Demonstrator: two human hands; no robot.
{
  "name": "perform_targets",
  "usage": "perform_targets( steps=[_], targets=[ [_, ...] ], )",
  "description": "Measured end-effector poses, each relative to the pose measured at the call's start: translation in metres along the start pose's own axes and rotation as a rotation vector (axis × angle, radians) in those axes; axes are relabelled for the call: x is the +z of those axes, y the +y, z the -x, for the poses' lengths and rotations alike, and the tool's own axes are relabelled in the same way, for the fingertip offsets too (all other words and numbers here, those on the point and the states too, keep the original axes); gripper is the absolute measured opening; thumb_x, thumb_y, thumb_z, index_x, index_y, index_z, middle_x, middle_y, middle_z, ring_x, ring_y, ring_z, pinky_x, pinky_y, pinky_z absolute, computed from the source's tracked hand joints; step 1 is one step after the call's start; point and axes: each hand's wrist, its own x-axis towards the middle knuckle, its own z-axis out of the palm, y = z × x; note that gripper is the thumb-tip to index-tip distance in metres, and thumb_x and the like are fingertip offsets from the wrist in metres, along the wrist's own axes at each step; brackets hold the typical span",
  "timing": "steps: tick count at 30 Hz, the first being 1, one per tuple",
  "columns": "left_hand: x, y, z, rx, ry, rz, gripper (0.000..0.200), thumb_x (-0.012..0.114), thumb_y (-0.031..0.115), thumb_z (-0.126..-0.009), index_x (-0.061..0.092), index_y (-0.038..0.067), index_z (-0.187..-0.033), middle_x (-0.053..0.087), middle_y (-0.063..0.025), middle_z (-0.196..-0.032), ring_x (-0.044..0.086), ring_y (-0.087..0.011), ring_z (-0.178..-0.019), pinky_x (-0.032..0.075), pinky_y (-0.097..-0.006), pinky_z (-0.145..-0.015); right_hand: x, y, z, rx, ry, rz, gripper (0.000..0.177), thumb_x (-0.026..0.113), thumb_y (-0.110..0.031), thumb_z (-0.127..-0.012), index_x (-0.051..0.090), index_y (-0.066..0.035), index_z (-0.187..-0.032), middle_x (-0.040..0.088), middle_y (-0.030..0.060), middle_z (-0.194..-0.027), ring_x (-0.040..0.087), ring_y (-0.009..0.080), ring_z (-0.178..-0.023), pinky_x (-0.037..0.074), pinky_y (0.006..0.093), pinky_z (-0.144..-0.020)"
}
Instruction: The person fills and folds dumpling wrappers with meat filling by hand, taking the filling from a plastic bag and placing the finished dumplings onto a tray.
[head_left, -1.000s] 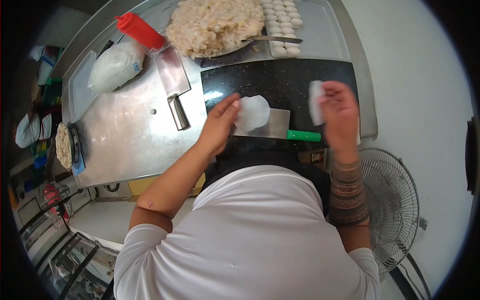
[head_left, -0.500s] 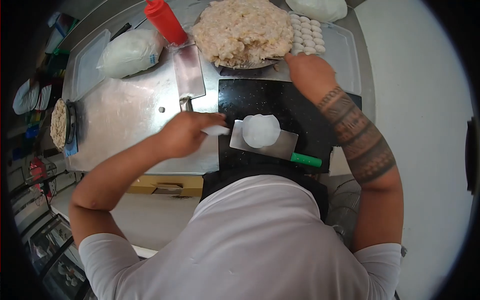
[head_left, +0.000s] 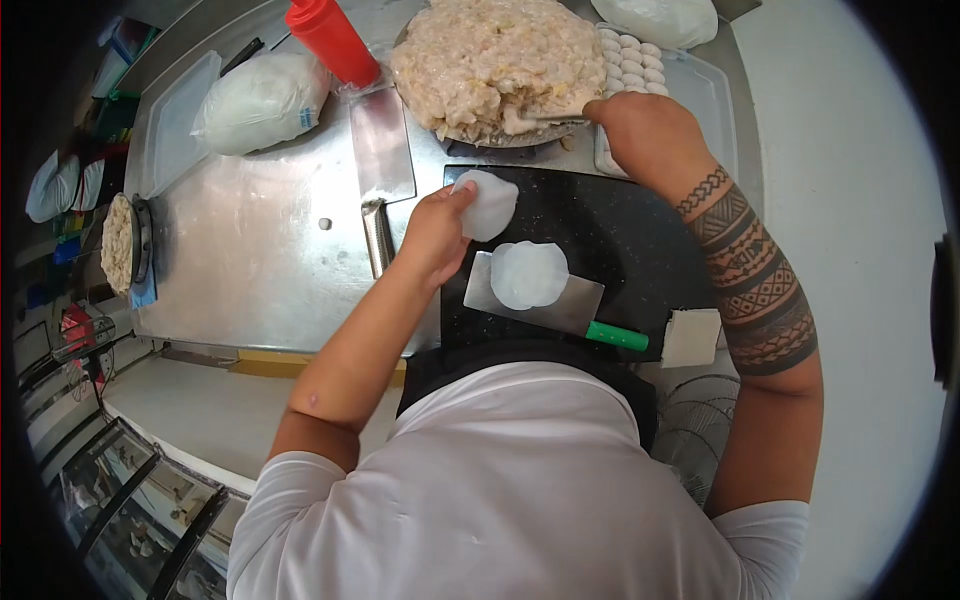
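Observation:
My left hand (head_left: 437, 232) holds a round white wrapper (head_left: 488, 206) by its edge, thumb on top, over the upper left of the black board (head_left: 620, 240). My right hand (head_left: 650, 130) grips a thin metal utensil (head_left: 555, 117), whose far end is in the large mound of pale minced filling (head_left: 490, 65). More round wrappers (head_left: 530, 274) lie stacked on the blade of a green-handled scraper (head_left: 618, 335) on the board, below my left hand.
A cleaver (head_left: 381, 150) lies left of the board, near a red squeeze bottle (head_left: 335, 42) and a plastic-wrapped white bundle (head_left: 262, 103). White balls (head_left: 632, 62) fill a tray behind my right hand. A bowl of filling (head_left: 118, 243) stands far left; a folded cloth (head_left: 690, 338) lies at right.
My left hand has moved up and right over the board, with the wrapper now spread out in view. My right hand has shifted slightly right, and its utensil shows clearly in the filling.

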Motion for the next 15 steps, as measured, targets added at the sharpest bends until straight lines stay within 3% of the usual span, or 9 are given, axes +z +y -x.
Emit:
perform_targets(
  steps=[2, 4, 6, 10, 12, 13, 15],
  targets=[
    [0.008, -0.004, -0.005, 0.015, 0.027, 0.122, 0.029, 0.053, 0.018, -0.108, 0.061, -0.006, -0.122, 0.070, -0.0149, -0.115, 0.070, -0.0234, -0.104, 0.054, -0.0366, -0.098, 0.010, 0.002, -0.004, -0.011, 0.063, -0.025, 0.026, 0.057, -0.007, -0.089, 0.073, -0.010, -0.109, 0.073, 0.0131, -0.091, 0.072, 0.0331, -0.090, 0.058, 0.0466, -0.075],
    [0.015, -0.004, -0.011, -0.009, 0.072, 0.237, 0.034, 0.048, 0.018, -0.110, 0.054, -0.008, -0.130, 0.063, -0.0192, -0.129, 0.064, -0.0299, -0.119, 0.051, -0.0454, -0.108, 0.021, 0.002, -0.005, -0.026, 0.131, -0.051, 0.028, 0.058, -0.007, -0.088, 0.073, -0.011, -0.111, 0.073, 0.0132, -0.091, 0.072, 0.0334, -0.091, 0.058, 0.0462, -0.076],
    [0.020, 0.000, -0.014, -0.011, 0.087, 0.269, 0.035, 0.046, 0.018, -0.110, 0.051, -0.009, -0.132, 0.060, -0.0205, -0.131, 0.062, -0.0315, -0.122, 0.050, -0.0475, -0.110, 0.030, -0.001, -0.004, -0.069, 0.054, -0.058, 0.022, 0.058, -0.013, -0.090, 0.075, -0.012, -0.103, 0.074, 0.0138, -0.094, 0.073, 0.0336, -0.089, 0.059, 0.0460, -0.078],
    [0.024, 0.017, -0.016, -0.043, 0.107, 0.432, 0.034, 0.043, 0.019, -0.111, 0.046, -0.007, -0.134, 0.059, -0.0201, -0.131, 0.061, -0.0338, -0.124, 0.050, -0.0516, -0.109, 0.037, 0.009, 0.012, -0.089, 0.050, -0.143, 0.026, 0.057, -0.011, -0.092, 0.075, -0.011, -0.111, 0.074, 0.0155, -0.095, 0.072, 0.0345, -0.091, 0.058, 0.0457, -0.079],
    [0.028, 0.023, -0.012, -0.026, 0.095, 0.485, 0.038, 0.039, 0.022, -0.112, 0.044, -0.008, -0.136, 0.056, -0.0222, -0.135, 0.057, -0.0355, -0.129, 0.046, -0.0529, -0.114, 0.048, 0.013, 0.023, -0.138, 0.091, -0.536, 0.032, 0.055, -0.006, -0.093, 0.073, -0.009, -0.119, 0.073, 0.0183, -0.094, 0.071, 0.0352, -0.089, 0.057, 0.0464, -0.079],
    [0.030, 0.025, -0.010, -0.015, 0.082, 0.539, 0.042, 0.036, 0.024, -0.113, 0.042, -0.010, -0.137, 0.053, -0.0242, -0.140, 0.054, -0.0372, -0.134, 0.042, -0.0542, -0.118, 0.046, 0.007, 0.030, -0.140, 0.091, -0.536, 0.032, 0.055, -0.006, -0.093, 0.073, -0.009, -0.119, 0.073, 0.0183, -0.094, 0.071, 0.0352, -0.089, 0.057, 0.0464, -0.079],
    [0.034, 0.029, -0.001, -0.016, 0.073, 0.569, 0.043, 0.035, 0.025, -0.113, 0.041, -0.010, -0.138, 0.052, -0.0248, -0.141, 0.053, -0.0379, -0.135, 0.041, -0.0549, -0.118, 0.041, -0.010, 0.051, -0.048, 0.025, -0.848, 0.040, 0.053, -0.002, -0.093, 0.069, -0.010, -0.129, 0.070, 0.0206, -0.092, 0.069, 0.0348, -0.084, 0.056, 0.0459, -0.079]
  ],
)
